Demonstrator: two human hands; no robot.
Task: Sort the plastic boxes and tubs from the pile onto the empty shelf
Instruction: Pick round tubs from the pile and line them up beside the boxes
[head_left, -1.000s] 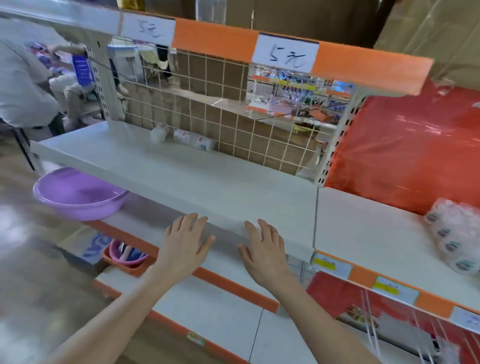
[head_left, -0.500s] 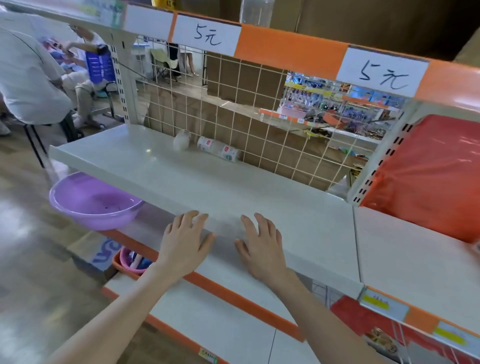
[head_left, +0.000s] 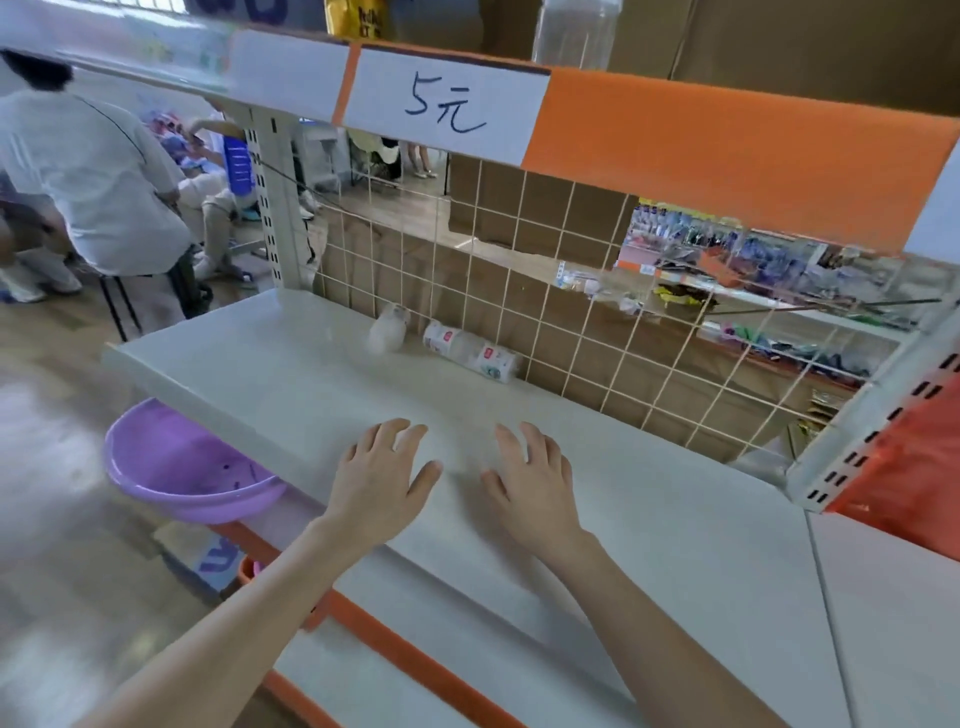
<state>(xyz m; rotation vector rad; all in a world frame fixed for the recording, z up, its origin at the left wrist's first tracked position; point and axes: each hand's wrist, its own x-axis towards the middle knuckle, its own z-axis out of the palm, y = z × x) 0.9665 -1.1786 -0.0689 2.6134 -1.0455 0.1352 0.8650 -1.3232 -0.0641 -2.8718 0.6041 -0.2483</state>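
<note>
The left hand (head_left: 376, 480) and right hand (head_left: 535, 486) are hovering side by side, palms down, over the front edge of the white shelf (head_left: 260, 364). Both grips are released, with the fingers straight and holding nothing. Contact with the shelf cannot be confirmed. A purple tub (head_left: 176, 462) is sitting below the shelf at its left end. A bottle (head_left: 470, 351) is lying against the rear grid (head_left: 571, 291).

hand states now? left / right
Left hand: open, fingers spread over the white shelf, holding nothing.
Right hand: open, fingers spread, holding nothing.
</note>
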